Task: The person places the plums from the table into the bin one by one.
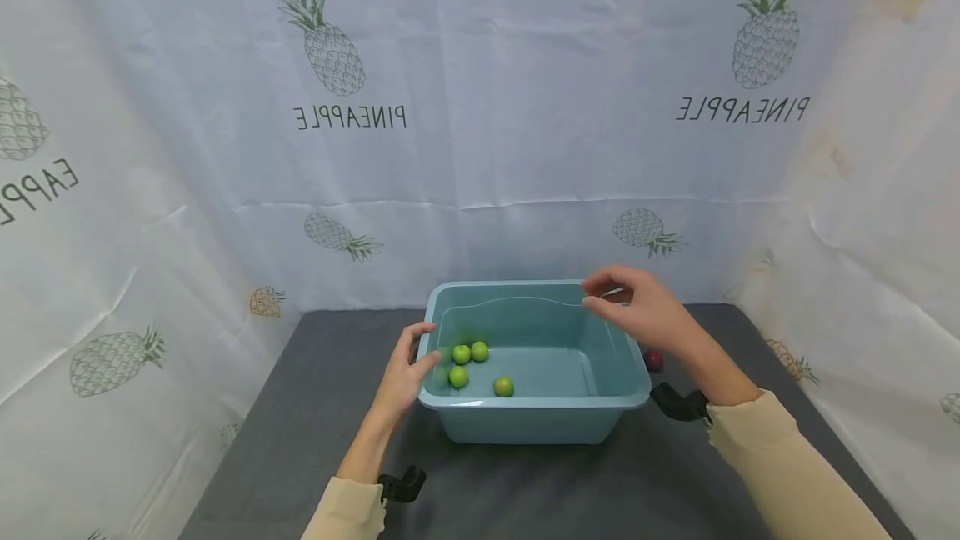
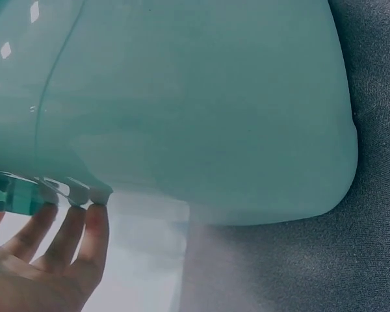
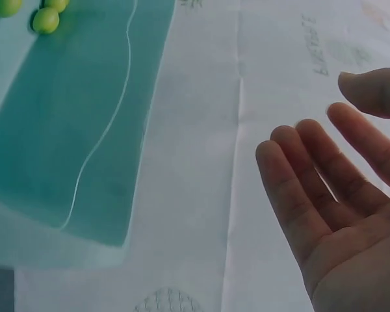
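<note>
A light teal plastic basin [image 1: 525,423] stands on the dark grey tabletop. My left hand [image 1: 403,373] holds its left rim, thumb over the inside and the other fingers outside. In the left wrist view, the fingertips [image 2: 99,195] meet the underside of the rim along the basin's outer wall [image 2: 234,117]. Above the basin's far right corner is my right hand [image 1: 637,307], its fingers spread in a loose curve with nothing between them. Several small round green fruits lie on the basin floor toward the left, among them a separate one [image 1: 503,387] near the front.
A dark red round fruit [image 1: 653,361] lies on the table [image 1: 300,440] just right of the basin, below the right forearm. White cloth with pineapple prints [image 1: 525,148] hangs behind and on both sides. Black wrist mounts [image 1: 678,402] are on both arms.
</note>
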`<state>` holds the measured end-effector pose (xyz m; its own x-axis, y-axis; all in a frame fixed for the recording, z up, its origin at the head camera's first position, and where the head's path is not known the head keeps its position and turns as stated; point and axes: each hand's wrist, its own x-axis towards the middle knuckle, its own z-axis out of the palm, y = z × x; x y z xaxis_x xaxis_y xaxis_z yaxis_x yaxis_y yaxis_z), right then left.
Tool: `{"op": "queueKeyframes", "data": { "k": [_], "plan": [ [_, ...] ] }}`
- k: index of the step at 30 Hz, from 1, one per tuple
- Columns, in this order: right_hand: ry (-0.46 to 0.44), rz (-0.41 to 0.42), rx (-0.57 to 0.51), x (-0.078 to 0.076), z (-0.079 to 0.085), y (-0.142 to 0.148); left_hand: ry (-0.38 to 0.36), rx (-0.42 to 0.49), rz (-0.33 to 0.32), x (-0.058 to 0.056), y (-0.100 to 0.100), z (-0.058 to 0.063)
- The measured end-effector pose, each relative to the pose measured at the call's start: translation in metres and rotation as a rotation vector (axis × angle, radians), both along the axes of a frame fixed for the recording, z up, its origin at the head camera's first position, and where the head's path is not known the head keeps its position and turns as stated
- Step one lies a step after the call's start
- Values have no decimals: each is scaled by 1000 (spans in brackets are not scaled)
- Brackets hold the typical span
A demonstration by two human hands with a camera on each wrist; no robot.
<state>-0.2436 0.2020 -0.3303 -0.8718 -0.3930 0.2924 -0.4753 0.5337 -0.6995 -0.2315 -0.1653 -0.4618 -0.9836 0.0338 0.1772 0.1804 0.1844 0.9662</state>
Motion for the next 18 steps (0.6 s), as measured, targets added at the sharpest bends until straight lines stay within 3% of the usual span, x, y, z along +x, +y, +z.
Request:
{"op": "queueKeyframes", "data": {
  "k": [7, 18],
  "plan": [
    [51, -139, 14, 6, -12, 26, 3, 9, -7, 1, 0, -1],
    [177, -264, 29, 2, -48, 57, -5, 5, -8, 2, 1, 2]
  ]
}}
